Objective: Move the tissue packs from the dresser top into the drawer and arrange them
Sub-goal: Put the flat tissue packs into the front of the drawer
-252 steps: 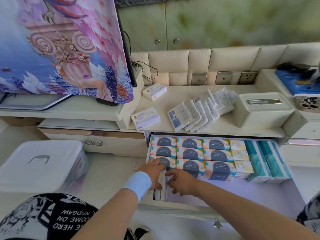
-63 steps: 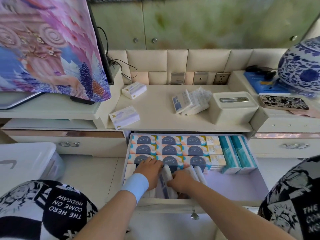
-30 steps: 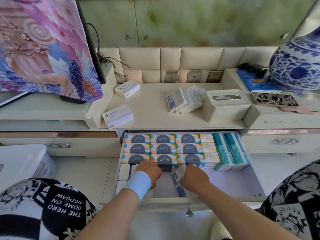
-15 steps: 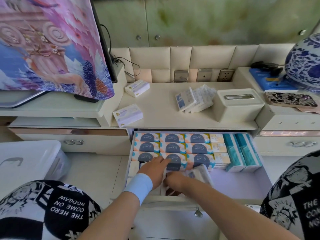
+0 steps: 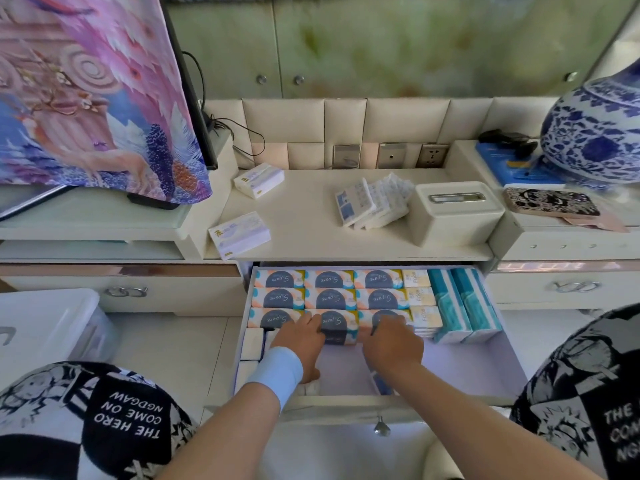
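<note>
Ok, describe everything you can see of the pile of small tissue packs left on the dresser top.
The pile of small tissue packs lies on the dresser top, fanned and overlapping, each leaning on the next. They look like soft white plastic wrappers with blue print. The right end sits right by the cream tissue box; contact unclear. No hand touches them.
</note>
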